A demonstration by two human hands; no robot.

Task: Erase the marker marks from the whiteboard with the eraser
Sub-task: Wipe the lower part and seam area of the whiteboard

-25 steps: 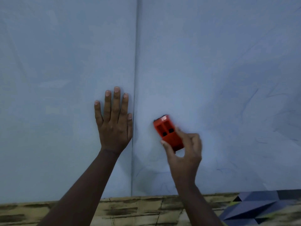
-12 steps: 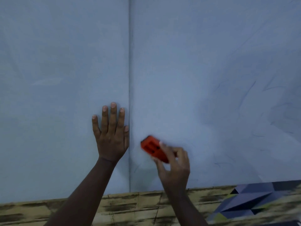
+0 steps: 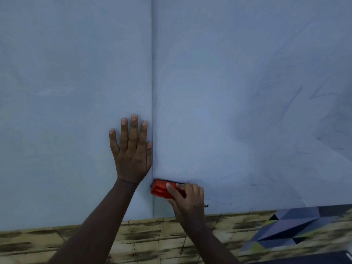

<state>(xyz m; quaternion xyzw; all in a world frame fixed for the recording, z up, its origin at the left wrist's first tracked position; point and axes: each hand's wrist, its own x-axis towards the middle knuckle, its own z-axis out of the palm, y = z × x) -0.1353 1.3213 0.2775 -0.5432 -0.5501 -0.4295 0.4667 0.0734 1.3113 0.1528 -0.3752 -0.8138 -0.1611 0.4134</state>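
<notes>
From the head view, a pale whiteboard (image 3: 209, 73) fills nearly the whole frame, split by a thin upright seam (image 3: 152, 73) running from twelve o'clock down toward six. The left hand (image 3: 131, 155) lies flat on the board just left of the seam, at about seven o'clock from the frame's centre, fingers straight and slightly spread, pointing to twelve o'clock, thumb alongside the seam; it holds nothing. At roughly five o'clock from that hand, the right hand (image 3: 187, 201) grips a red eraser (image 3: 160, 189), thumb over its near face and fingers curled over its far edge, pressing it against the board. The eraser lies lengthwise, its left end touching the seam, low on the board near the bottom edge. A small ring shows on the right hand's outer side. Faint blue marker marks (image 3: 293, 100) streak the board's right part, from about two o'clock to four o'clock, with thinner traces near the eraser's right. Below the board, at six o'clock, runs a yellow-and-black patterned wall (image 3: 152, 237), and at five o'clock sits a blue-grey geometric patch (image 3: 289, 227).
</notes>
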